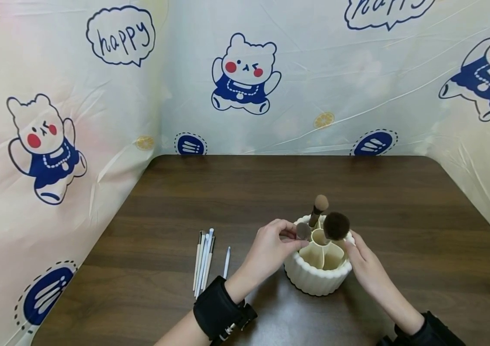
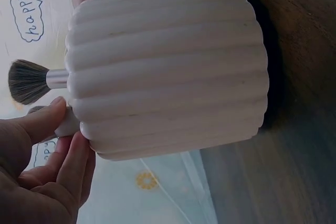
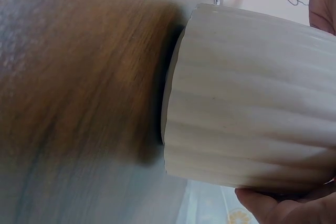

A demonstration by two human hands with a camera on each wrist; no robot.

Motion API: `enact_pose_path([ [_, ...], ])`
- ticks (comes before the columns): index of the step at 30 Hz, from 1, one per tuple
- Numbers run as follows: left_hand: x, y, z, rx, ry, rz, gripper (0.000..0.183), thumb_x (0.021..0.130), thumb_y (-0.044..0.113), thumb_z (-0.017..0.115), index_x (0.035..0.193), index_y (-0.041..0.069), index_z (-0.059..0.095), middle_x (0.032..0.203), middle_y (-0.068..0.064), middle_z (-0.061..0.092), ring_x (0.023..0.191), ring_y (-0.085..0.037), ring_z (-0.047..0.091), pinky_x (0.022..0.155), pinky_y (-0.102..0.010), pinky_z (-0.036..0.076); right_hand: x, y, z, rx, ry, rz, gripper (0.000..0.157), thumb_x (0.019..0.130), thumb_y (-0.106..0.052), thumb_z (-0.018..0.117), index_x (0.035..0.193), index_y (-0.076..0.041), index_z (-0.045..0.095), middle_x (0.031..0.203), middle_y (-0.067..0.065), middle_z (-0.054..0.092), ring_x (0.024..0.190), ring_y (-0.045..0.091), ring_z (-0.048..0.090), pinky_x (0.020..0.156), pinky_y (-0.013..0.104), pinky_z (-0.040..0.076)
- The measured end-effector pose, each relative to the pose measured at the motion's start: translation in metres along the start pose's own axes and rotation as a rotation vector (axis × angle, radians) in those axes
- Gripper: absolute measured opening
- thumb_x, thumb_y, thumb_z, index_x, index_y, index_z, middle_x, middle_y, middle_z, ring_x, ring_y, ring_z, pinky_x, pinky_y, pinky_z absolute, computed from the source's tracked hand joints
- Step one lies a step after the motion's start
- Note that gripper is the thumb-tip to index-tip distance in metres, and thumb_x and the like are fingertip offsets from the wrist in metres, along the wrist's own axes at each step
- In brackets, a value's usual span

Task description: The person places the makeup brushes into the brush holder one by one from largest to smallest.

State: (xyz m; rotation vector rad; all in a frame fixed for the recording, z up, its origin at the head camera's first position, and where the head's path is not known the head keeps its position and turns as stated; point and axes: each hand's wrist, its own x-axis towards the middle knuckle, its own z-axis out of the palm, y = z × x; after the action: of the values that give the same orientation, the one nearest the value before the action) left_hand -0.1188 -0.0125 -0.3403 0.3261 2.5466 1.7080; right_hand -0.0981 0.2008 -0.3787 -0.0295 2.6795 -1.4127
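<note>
A cream, ribbed round brush holder (image 1: 319,279) with inner compartments stands on the table. My left hand (image 1: 270,244) is at its left rim and pinches a makeup brush (image 1: 303,231) with a greyish head between thumb and fingers. In the left wrist view, the pinched part of that brush lies right at the rim. My right hand (image 1: 368,264) grips the holder's right side near the top. Two more makeup brushes stand in the holder: a large dark fluffy one (image 1: 336,226) and one with a tan head (image 1: 321,203) behind it.
Left of the holder, several slim white-handled sticks (image 1: 204,259) lie side by side on the dark wooden table (image 1: 149,293). A single slim stick (image 1: 227,262) lies apart, partly behind my left wrist. Printed sheeting (image 1: 305,91) hangs behind the table and along its sides.
</note>
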Motion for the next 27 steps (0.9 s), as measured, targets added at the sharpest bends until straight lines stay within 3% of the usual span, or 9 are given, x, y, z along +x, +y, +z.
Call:
enact_pose_path([
  [7, -0.0002, 0.0002, -0.0022, 0.098, -0.013, 0.039, 0.019, 0.076, 0.012, 0.079, 0.089, 0.002, 0.069, 0.093, -0.006, 0.064, 0.079, -0.009, 0.066, 0.069, -0.010, 0.050, 0.0006, 0.0001, -0.0002, 0.000, -0.002, -0.017, 0.050, 0.105, -0.026, 0.024, 0.147, 0.002, 0.026, 0.148, 0.031, 0.033, 0.137, 0.045, 0.030, 0.109, 0.059, 0.027],
  [18, 0.0013, 0.0052, -0.0061, 0.188, -0.083, 0.041, 0.020, 0.078, 0.015, 0.078, 0.093, 0.003, 0.072, 0.092, -0.005, 0.064, 0.077, -0.006, 0.059, 0.069, -0.013, 0.049, 0.0009, -0.0009, 0.0000, -0.003, -0.002, 0.001, 0.051, 0.104, -0.027, 0.024, 0.147, 0.002, 0.026, 0.148, 0.031, 0.032, 0.137, 0.046, 0.030, 0.109, 0.059, 0.027],
  [27, -0.0008, 0.0047, -0.0052, 0.248, -0.111, 0.045, 0.028, 0.085, 0.019, 0.072, 0.110, 0.006, 0.069, 0.107, -0.005, 0.060, 0.086, -0.013, 0.053, 0.073, -0.020, 0.043, 0.0015, 0.0001, 0.0007, 0.001, 0.013, -0.008, 0.050, 0.104, -0.025, 0.025, 0.145, 0.004, 0.027, 0.146, 0.032, 0.034, 0.137, 0.046, 0.031, 0.109, 0.058, 0.027],
])
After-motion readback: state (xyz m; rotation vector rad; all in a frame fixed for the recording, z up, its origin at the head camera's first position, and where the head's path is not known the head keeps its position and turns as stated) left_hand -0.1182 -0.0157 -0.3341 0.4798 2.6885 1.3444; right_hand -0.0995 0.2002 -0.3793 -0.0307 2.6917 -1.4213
